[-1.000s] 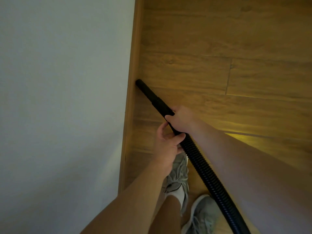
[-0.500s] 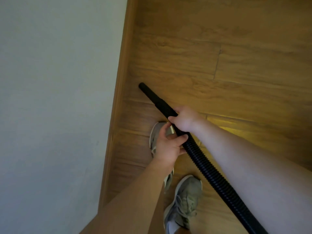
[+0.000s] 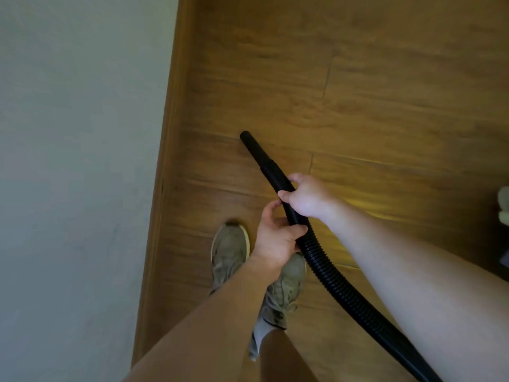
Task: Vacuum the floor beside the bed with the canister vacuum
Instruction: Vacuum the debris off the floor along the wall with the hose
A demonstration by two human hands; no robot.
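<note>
A black ribbed vacuum hose [image 3: 344,290] runs from the lower right up to a smooth black nozzle [image 3: 257,153] whose tip rests on or just over the wooden floor [image 3: 371,100]. My right hand [image 3: 305,197] grips the hose just behind the nozzle. My left hand [image 3: 275,238] holds the ribbed part right below it. The canister is out of view. The nozzle tip lies some way to the right of the wooden skirting [image 3: 168,161].
A pale wall [image 3: 77,161] fills the left side, edged by the skirting. My two feet in grey sneakers [image 3: 230,252] stand on the floor under my hands. A pale object [image 3: 504,205] shows at the right edge.
The nozzle tip has drawn away from the skirting toward the right and nearer to me. My feet have stepped and the view has shifted. Both hands keep their hold.
</note>
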